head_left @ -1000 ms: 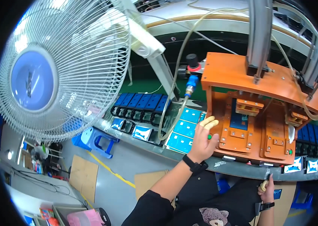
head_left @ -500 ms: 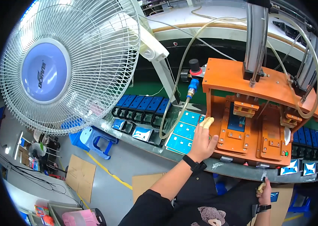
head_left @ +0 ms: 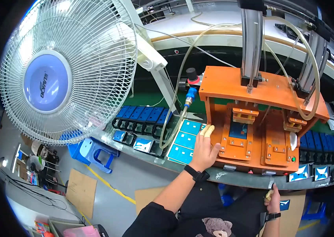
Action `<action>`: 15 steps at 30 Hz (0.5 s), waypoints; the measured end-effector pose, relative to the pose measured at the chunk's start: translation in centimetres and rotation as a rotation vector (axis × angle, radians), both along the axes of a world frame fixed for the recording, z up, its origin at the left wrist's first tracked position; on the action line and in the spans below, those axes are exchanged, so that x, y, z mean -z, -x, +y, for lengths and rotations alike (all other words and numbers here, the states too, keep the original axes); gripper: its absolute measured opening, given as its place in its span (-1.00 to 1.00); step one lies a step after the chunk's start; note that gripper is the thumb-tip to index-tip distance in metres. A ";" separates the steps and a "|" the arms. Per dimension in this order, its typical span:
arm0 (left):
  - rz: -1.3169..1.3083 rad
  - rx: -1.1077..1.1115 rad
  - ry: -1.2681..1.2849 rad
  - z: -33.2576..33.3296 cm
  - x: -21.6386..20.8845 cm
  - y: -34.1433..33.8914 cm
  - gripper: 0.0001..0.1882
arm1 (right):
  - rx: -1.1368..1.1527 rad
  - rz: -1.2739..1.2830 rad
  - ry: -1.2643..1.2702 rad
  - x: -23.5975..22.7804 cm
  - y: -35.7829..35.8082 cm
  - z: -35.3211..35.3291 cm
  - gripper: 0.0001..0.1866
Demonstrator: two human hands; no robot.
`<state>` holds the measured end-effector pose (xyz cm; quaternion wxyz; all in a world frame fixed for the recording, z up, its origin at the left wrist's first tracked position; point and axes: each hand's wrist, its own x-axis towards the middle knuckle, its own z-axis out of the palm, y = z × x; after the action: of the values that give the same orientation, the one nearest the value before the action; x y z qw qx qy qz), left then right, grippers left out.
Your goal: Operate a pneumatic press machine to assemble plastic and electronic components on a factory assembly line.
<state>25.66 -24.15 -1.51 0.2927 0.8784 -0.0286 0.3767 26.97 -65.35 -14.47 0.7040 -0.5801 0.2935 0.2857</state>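
My left hand point(head_left: 204, 151), with pale finger cots on some fingers, lies with fingers stretched out beside the left side of an orange two-station press point(head_left: 267, 83). It holds nothing that I can see. Just left of it lies a sheet of blue rectangular pieces point(head_left: 184, 140). A dark blue flat panel point(head_left: 238, 129) sits in the press's left fixture, below a raised orange press head point(head_left: 244, 115). The right fixture point(head_left: 279, 148) shows its orange plate. My right hand point(head_left: 271, 200) is just below the bench edge, fingers curled and thumb up; what they hold, if anything, is hidden.
A large fan point(head_left: 48, 81) fills the upper left. Black housings with blue faces point(head_left: 141, 114) stand in a row left of the press, and more housings point(head_left: 320, 144) to its right. A clear hose point(head_left: 166, 128) loops before the left row. A blue stool point(head_left: 99, 152) stands on the floor.
The whole view has shifted, so the press and bench appear farther left. My left hand stays beside the press. My right thumb now points up more, fingers still curled.
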 end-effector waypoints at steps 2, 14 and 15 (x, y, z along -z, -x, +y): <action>-0.001 -0.031 -0.029 0.1 0.2 0.0 -0.35 | -0.047 -0.052 -0.019 -0.2 0.0 0.0 -0.51; 0.109 0.054 0.099 -0.3 0.3 -0.4 -0.40 | -0.086 -0.055 -0.078 -2.4 -0.1 -0.1 -0.57; 0.113 0.041 0.070 -0.3 0.2 -0.3 -0.39 | -0.087 -0.040 -0.070 -2.3 -0.2 -0.1 -0.57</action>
<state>25.99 -24.49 -1.72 0.3322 0.8867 -0.0170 0.3213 27.12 -65.43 -12.16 0.7167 -0.5728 0.2438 0.3143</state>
